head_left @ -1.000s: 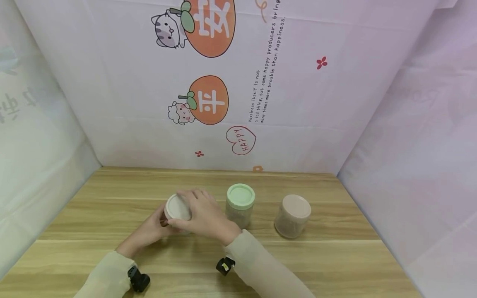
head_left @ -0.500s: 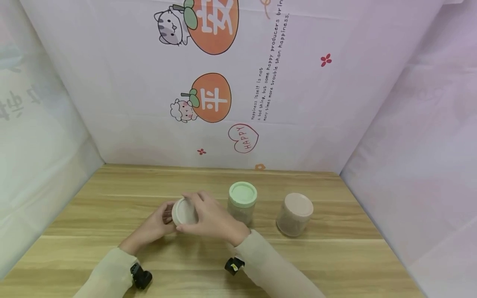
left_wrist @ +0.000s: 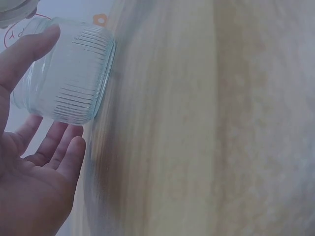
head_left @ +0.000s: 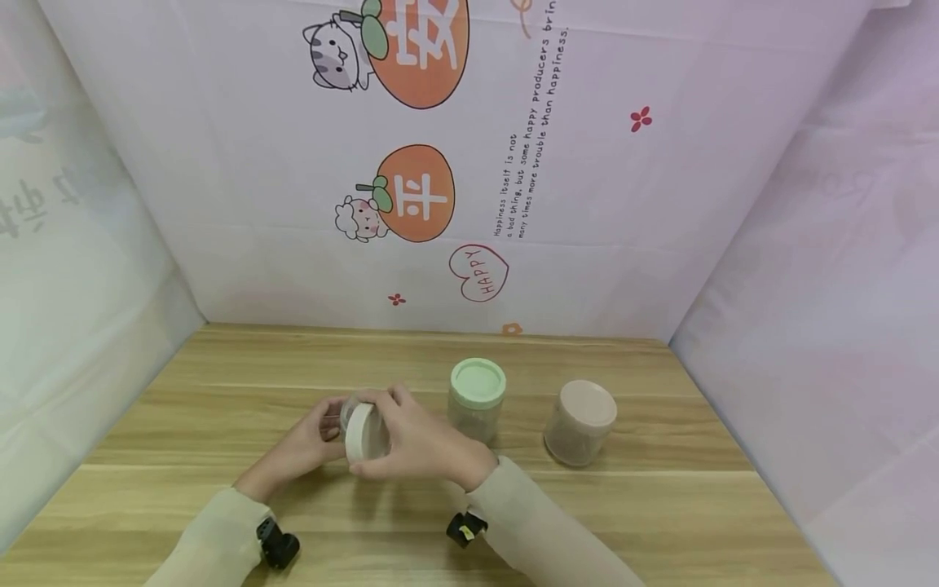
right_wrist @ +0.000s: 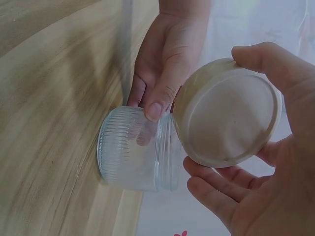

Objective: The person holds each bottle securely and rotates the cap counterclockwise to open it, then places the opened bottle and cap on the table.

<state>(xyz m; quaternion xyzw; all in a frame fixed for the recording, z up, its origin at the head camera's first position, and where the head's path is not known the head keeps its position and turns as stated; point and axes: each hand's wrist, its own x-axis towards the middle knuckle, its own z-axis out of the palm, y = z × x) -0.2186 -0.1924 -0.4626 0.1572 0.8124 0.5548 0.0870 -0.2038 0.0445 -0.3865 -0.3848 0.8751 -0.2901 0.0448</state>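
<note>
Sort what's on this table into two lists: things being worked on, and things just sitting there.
In hand:
- clear ribbed glass jar, held by the left hand
- round white plastic lid, off the jar, in the grip of the right hand

Lying about:
- jar with pale green lid, upright
- jar with pale pink lid, upright
- wooden table

A clear ribbed glass jar [right_wrist: 135, 155] stands open on the table, its white lid [right_wrist: 226, 113] lifted off, tilted.
</note>
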